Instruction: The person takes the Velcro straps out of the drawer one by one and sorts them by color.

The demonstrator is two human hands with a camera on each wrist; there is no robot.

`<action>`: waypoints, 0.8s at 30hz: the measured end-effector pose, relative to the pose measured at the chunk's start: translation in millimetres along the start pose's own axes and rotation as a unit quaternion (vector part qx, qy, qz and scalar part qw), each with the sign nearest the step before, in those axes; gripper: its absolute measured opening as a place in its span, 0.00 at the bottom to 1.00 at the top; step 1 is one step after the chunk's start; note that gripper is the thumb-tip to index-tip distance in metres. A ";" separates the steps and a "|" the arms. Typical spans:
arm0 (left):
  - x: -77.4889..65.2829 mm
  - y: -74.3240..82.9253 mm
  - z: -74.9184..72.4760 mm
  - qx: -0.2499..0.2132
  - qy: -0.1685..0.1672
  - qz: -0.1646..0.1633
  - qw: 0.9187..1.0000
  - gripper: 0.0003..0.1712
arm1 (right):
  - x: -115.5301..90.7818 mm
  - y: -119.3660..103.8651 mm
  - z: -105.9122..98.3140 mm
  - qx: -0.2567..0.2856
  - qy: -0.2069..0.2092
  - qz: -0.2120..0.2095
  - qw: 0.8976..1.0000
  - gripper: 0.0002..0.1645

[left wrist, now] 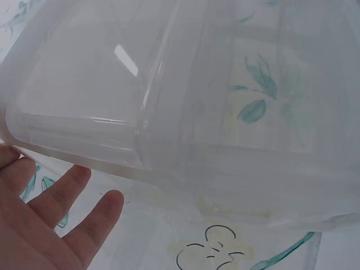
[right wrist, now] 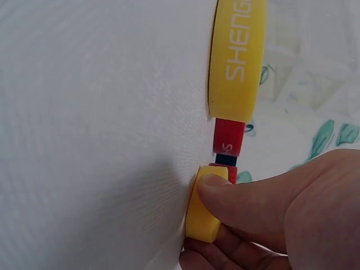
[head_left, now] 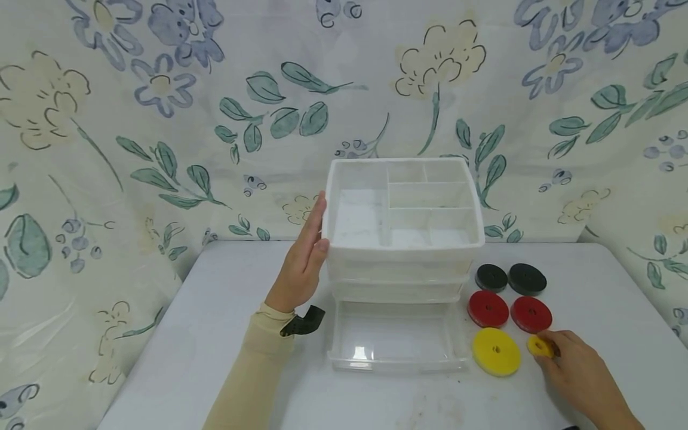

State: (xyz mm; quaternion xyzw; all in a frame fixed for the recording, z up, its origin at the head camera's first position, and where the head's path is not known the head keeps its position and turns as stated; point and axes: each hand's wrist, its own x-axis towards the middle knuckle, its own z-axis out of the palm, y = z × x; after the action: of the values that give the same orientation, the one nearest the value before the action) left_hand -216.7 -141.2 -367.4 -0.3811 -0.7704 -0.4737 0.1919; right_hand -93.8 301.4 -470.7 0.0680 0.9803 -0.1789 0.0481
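A white plastic drawer organizer (head_left: 403,263) stands on the table, its top split into compartments. At its base a clear drawer (head_left: 398,331) is pulled out. My left hand (head_left: 301,263) lies along the organizer's left side with straight fingers; in the left wrist view its fingertips (left wrist: 114,202) are near the edge of the translucent plastic. Between thumb and fingers my right hand (head_left: 583,373) pinches a small yellow disc (head_left: 537,346) with a centre hole, low at the tabletop. A larger yellow disc (head_left: 496,352), lettered on its edge in the right wrist view, lies left of it.
Two red discs (head_left: 488,309) lie behind the yellow ones, and two black discs (head_left: 528,279) lie farther back, all right of the organizer. The white table (head_left: 226,358) ends at a floral cloth (head_left: 258,161) hanging behind and at the sides.
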 end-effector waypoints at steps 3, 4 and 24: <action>-0.4 -0.3 -0.2 0.000 0.001 0.000 1.000 0.35 | 0.3 -0.4 -0.2 0.000 0.000 0.000 1.000 0.31; -0.5 -0.6 -0.4 0.001 0.002 0.000 1.000 0.35 | 0.5 -0.8 -0.4 0.001 -0.001 0.001 1.000 0.31; 1.2 -2.7 0.5 -0.003 -0.003 0.002 1.000 0.36 | 2.8 1.4 -2.4 0.015 -0.037 0.017 0.999 0.34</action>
State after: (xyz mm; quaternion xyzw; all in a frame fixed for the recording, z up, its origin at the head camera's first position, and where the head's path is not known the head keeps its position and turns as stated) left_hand -219.5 -141.0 -368.5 -0.3850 -0.7688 -0.4741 0.1895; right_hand -96.5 303.8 -469.3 0.0790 0.9737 -0.1952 0.0865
